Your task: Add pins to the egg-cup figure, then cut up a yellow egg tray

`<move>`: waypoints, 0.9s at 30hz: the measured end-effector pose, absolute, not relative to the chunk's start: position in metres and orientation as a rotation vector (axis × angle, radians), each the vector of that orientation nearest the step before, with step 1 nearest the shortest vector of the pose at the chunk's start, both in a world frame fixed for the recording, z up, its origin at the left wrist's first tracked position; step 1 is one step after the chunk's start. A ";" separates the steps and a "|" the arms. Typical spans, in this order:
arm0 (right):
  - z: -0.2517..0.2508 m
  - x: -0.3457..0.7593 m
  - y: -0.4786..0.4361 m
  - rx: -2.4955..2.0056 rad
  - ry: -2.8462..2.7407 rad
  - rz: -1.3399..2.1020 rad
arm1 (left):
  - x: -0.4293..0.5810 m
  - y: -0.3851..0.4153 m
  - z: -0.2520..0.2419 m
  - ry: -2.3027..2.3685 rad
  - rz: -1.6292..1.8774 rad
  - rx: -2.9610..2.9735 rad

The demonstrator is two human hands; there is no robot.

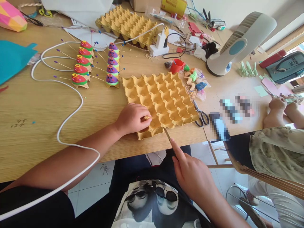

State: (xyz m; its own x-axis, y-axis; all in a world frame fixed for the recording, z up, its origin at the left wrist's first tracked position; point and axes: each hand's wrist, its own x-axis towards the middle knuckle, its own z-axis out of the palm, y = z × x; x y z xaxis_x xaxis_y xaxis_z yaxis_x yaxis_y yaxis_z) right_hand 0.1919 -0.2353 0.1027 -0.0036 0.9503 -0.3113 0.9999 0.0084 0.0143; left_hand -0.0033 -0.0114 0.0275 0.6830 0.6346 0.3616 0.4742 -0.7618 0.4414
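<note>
A yellow cardboard egg tray [163, 98] lies at the table's front edge. My left hand [133, 118] rests over its near left part, fingers curled and pinching one of the tray's raised peaks. In my right hand [191, 172] is a thin-bladed knife [167, 133], index finger stretched along it. The blade's tip meets the tray's near edge, between two cups. Most of the knife's handle is hidden in my palm. Black-handled scissors [202, 117] lie against the tray's right corner.
Painted egg-carton strips, one red-green [80, 65] and one purple [112, 66], stand at the left. A white cable [59, 126] crosses my left forearm. Behind are another egg tray [128, 27], a power strip [159, 49] and a fan [237, 47]. A co-worker's hands [277, 104] are at right.
</note>
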 end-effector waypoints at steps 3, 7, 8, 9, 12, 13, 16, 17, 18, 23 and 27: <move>0.107 0.190 -0.234 2.026 2.050 -0.286 | -0.003 -0.011 0.027 0.866 0.722 2.580; 0.111 0.187 -0.232 2.021 2.074 -0.259 | -0.003 -0.011 0.025 0.859 0.747 2.581; 0.112 0.186 -0.232 2.012 2.079 -0.260 | -0.003 -0.011 0.025 0.862 0.752 2.583; 0.111 0.185 -0.232 2.005 2.082 -0.260 | -0.003 -0.011 0.025 0.869 0.755 2.584; 0.103 0.185 -0.234 2.027 2.095 -0.243 | -0.003 -0.012 0.026 0.884 0.753 2.588; 0.097 0.186 -0.235 2.048 2.105 -0.241 | -0.003 -0.012 0.026 0.882 0.753 2.590; 0.075 0.190 -0.240 2.131 2.138 -0.270 | -0.003 -0.011 0.025 0.871 0.758 2.599; 0.068 0.191 -0.242 2.156 2.154 -0.274 | -0.003 -0.011 0.025 0.868 0.759 2.602; 0.062 0.193 -0.243 2.172 2.169 -0.284 | -0.003 -0.011 0.025 0.866 0.761 2.604; 0.064 0.200 -0.250 2.207 2.212 -0.387 | -0.004 -0.010 0.024 0.862 0.768 2.607; 0.086 0.204 -0.247 2.263 2.256 -0.432 | -0.004 -0.010 0.024 0.864 0.769 2.608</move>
